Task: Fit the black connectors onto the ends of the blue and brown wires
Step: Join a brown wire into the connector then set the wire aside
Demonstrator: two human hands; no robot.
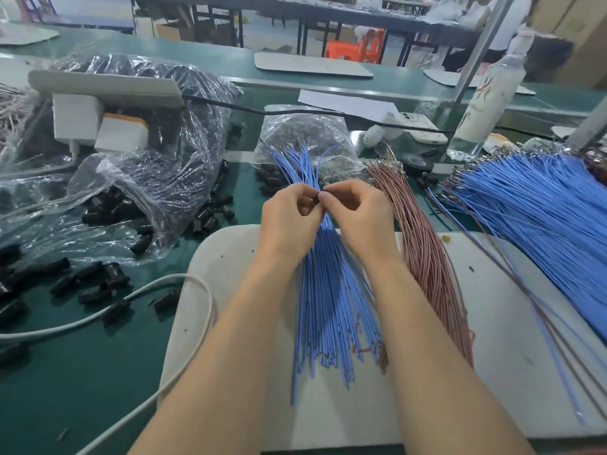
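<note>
A bundle of blue wires lies along a white mat, with a bundle of brown wires to its right. Above the blue bundle my left hand and my right hand meet fingertip to fingertip. Between them a small black connector shows, pinched by both hands. Whether a wire end is in it I cannot tell. Loose black connectors lie scattered on the green table at the left.
Clear plastic bags of black connectors sit at the left and behind. A larger pile of blue wires spreads at the right. A white cable loops across the left. A bottle, a phone and a power strip stand farther back.
</note>
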